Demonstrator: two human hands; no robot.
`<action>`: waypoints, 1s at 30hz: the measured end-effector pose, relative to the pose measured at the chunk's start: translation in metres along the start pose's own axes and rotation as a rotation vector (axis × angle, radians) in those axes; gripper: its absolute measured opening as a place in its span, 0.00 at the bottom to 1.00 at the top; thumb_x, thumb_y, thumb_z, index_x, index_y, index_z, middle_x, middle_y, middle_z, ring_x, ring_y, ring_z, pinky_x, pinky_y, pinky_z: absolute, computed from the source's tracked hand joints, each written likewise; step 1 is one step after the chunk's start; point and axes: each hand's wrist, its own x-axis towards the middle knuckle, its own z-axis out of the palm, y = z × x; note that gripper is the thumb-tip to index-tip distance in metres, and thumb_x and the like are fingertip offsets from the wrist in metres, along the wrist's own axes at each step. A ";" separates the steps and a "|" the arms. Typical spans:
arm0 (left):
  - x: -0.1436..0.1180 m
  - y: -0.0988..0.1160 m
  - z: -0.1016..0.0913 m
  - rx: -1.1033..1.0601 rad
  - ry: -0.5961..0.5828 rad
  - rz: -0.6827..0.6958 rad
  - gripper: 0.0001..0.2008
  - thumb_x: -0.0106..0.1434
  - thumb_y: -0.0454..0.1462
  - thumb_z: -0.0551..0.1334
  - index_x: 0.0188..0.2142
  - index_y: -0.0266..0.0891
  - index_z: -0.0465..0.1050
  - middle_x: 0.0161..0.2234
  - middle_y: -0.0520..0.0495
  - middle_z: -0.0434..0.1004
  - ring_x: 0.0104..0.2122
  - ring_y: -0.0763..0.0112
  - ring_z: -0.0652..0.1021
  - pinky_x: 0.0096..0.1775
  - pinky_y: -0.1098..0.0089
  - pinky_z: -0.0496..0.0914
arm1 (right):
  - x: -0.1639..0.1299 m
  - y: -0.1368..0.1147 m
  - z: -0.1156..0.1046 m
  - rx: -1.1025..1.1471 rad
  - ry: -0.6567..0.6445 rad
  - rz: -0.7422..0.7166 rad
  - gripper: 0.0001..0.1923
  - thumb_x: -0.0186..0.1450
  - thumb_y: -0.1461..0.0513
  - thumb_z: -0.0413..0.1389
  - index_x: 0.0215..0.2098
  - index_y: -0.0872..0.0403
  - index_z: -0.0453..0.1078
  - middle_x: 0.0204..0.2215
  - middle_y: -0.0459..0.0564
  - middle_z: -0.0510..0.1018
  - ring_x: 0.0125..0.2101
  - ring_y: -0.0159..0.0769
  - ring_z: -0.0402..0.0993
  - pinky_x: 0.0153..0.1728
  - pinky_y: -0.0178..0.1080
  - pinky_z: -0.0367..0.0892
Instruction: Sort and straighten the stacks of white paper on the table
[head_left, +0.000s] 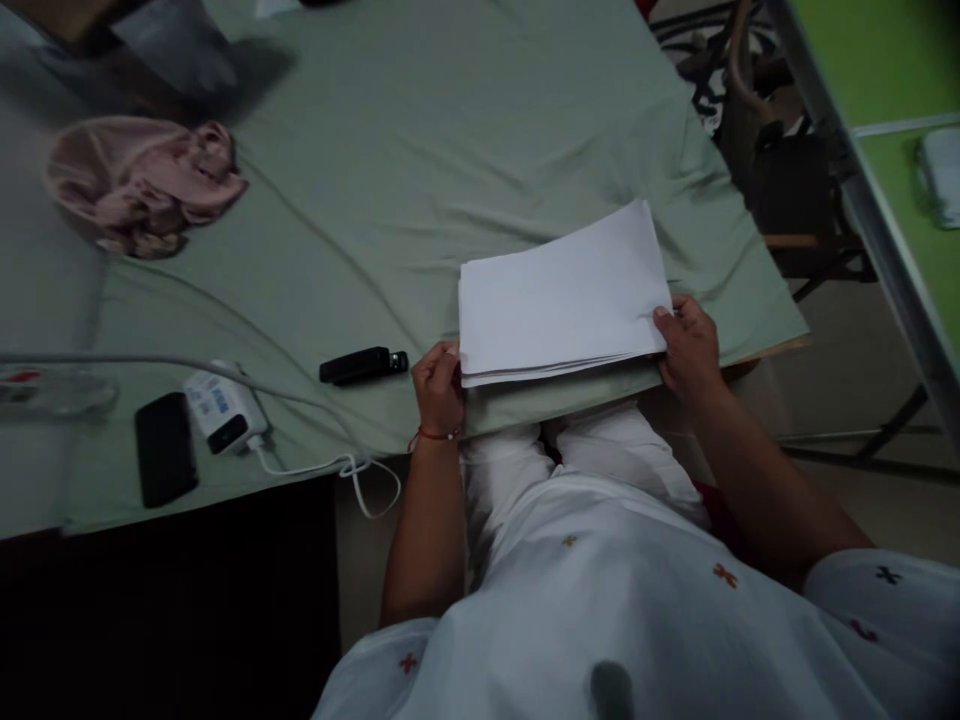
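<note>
A stack of white paper (559, 295) lies near the front edge of a bed covered with a pale green sheet (420, 150). My left hand (439, 385) grips the stack's near left corner; a red thread circles that wrist. My right hand (688, 345) holds the stack's near right corner, thumb on top. A black stapler (363, 365) rests on the sheet just left of my left hand, not touching it.
A black phone (165, 448), a white charger block (223, 410) with a white cable (352, 470), and a pink cloth (142, 185) lie to the left. A dark chair (795, 190) and a green table (900, 130) stand at the right.
</note>
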 end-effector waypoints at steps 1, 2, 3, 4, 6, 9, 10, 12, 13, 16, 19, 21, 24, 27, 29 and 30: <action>0.000 0.000 0.001 0.015 0.005 0.009 0.13 0.57 0.45 0.70 0.25 0.40 0.74 0.21 0.55 0.65 0.22 0.75 0.63 0.26 0.72 0.59 | -0.001 0.000 0.000 -0.004 0.002 -0.012 0.18 0.56 0.48 0.68 0.35 0.45 0.67 0.25 0.43 0.73 0.23 0.35 0.68 0.20 0.40 0.69; 0.001 -0.001 0.002 0.039 0.011 0.016 0.13 0.55 0.45 0.71 0.26 0.40 0.74 0.22 0.55 0.67 0.23 0.75 0.64 0.27 0.72 0.60 | -0.002 -0.001 0.001 -0.006 0.005 -0.021 0.18 0.57 0.48 0.68 0.35 0.45 0.67 0.27 0.43 0.74 0.25 0.36 0.71 0.24 0.42 0.72; 0.001 -0.002 0.003 0.065 0.016 0.019 0.13 0.54 0.44 0.73 0.26 0.40 0.74 0.23 0.55 0.68 0.24 0.75 0.65 0.28 0.72 0.61 | -0.002 -0.001 0.001 -0.007 0.009 -0.026 0.17 0.57 0.49 0.67 0.35 0.45 0.67 0.28 0.44 0.75 0.28 0.38 0.73 0.27 0.43 0.74; 0.002 -0.003 0.003 0.089 0.019 0.022 0.14 0.52 0.44 0.74 0.27 0.40 0.74 0.23 0.55 0.69 0.25 0.75 0.66 0.29 0.72 0.61 | -0.003 -0.001 0.002 -0.005 0.016 -0.027 0.17 0.58 0.49 0.67 0.35 0.46 0.67 0.30 0.45 0.76 0.30 0.39 0.74 0.30 0.45 0.75; 0.003 -0.006 0.002 0.118 0.017 0.031 0.17 0.51 0.45 0.76 0.26 0.40 0.72 0.23 0.56 0.67 0.25 0.76 0.65 0.29 0.73 0.60 | -0.002 0.000 0.002 0.007 0.035 -0.021 0.17 0.58 0.49 0.67 0.36 0.46 0.67 0.31 0.46 0.77 0.33 0.41 0.76 0.34 0.47 0.76; 0.002 -0.006 0.001 0.141 0.035 0.064 0.24 0.54 0.49 0.75 0.21 0.40 0.64 0.20 0.57 0.57 0.22 0.77 0.58 0.27 0.73 0.55 | 0.001 0.001 0.002 0.019 0.042 0.003 0.18 0.57 0.48 0.68 0.34 0.46 0.68 0.31 0.47 0.78 0.36 0.43 0.77 0.36 0.49 0.76; 0.001 -0.006 0.000 0.146 0.042 0.073 0.26 0.55 0.50 0.74 0.20 0.40 0.62 0.20 0.58 0.54 0.22 0.77 0.56 0.26 0.72 0.53 | 0.002 0.002 0.002 0.017 0.034 0.012 0.18 0.56 0.48 0.68 0.33 0.46 0.67 0.31 0.47 0.78 0.36 0.44 0.77 0.35 0.49 0.76; -0.001 -0.005 0.000 0.150 0.053 0.080 0.29 0.57 0.53 0.73 0.19 0.40 0.57 0.20 0.57 0.50 0.22 0.77 0.54 0.25 0.71 0.51 | 0.003 0.002 0.001 0.003 0.017 0.028 0.19 0.56 0.46 0.68 0.34 0.46 0.67 0.32 0.48 0.79 0.37 0.46 0.78 0.33 0.49 0.76; -0.001 -0.004 -0.001 0.150 0.053 0.079 0.30 0.58 0.54 0.72 0.19 0.40 0.56 0.20 0.57 0.49 0.22 0.77 0.53 0.25 0.71 0.50 | 0.004 0.003 0.001 -0.003 0.013 0.034 0.19 0.57 0.46 0.67 0.34 0.46 0.67 0.33 0.48 0.79 0.38 0.46 0.78 0.33 0.49 0.76; -0.002 -0.003 -0.002 0.122 0.031 0.055 0.28 0.58 0.54 0.71 0.19 0.40 0.61 0.20 0.56 0.53 0.22 0.76 0.55 0.25 0.71 0.52 | 0.004 0.003 0.000 0.008 0.037 0.030 0.20 0.56 0.45 0.67 0.34 0.45 0.66 0.31 0.47 0.78 0.38 0.46 0.78 0.31 0.48 0.76; -0.002 0.000 -0.001 0.057 -0.014 0.013 0.21 0.53 0.50 0.74 0.22 0.40 0.68 0.20 0.56 0.58 0.22 0.76 0.59 0.26 0.71 0.56 | 0.004 0.003 0.000 0.024 0.062 0.023 0.20 0.55 0.45 0.67 0.34 0.46 0.67 0.29 0.46 0.77 0.35 0.44 0.77 0.32 0.48 0.77; -0.002 0.002 -0.001 0.032 -0.029 0.003 0.19 0.52 0.47 0.74 0.23 0.40 0.69 0.20 0.56 0.59 0.22 0.76 0.60 0.27 0.71 0.57 | 0.004 0.003 0.000 0.015 0.065 0.019 0.20 0.56 0.44 0.67 0.34 0.46 0.67 0.29 0.46 0.77 0.33 0.43 0.76 0.32 0.48 0.76; -0.004 0.005 0.000 0.015 -0.055 0.015 0.20 0.51 0.48 0.74 0.23 0.40 0.68 0.21 0.56 0.59 0.22 0.75 0.60 0.27 0.71 0.57 | 0.003 0.002 0.001 0.013 0.067 0.005 0.20 0.56 0.44 0.67 0.34 0.46 0.67 0.29 0.46 0.77 0.32 0.42 0.75 0.33 0.48 0.76; -0.006 0.006 -0.001 0.008 -0.069 0.034 0.22 0.51 0.51 0.75 0.23 0.41 0.67 0.20 0.56 0.59 0.22 0.75 0.60 0.28 0.71 0.57 | 0.002 0.003 0.001 0.034 0.073 -0.017 0.20 0.57 0.45 0.67 0.34 0.46 0.67 0.29 0.46 0.77 0.33 0.42 0.75 0.35 0.48 0.76; -0.006 0.006 -0.002 0.006 -0.061 0.055 0.23 0.50 0.52 0.76 0.23 0.40 0.68 0.21 0.56 0.60 0.23 0.75 0.60 0.28 0.71 0.58 | 0.001 0.004 0.001 0.035 0.076 -0.034 0.20 0.59 0.45 0.67 0.35 0.46 0.67 0.30 0.46 0.76 0.34 0.42 0.75 0.37 0.48 0.76; -0.007 0.006 -0.002 0.008 -0.057 0.066 0.23 0.50 0.52 0.76 0.23 0.40 0.69 0.21 0.55 0.61 0.23 0.75 0.61 0.29 0.71 0.58 | 0.001 0.004 0.001 0.030 0.072 -0.041 0.19 0.60 0.45 0.66 0.36 0.47 0.67 0.30 0.47 0.76 0.35 0.42 0.75 0.37 0.48 0.76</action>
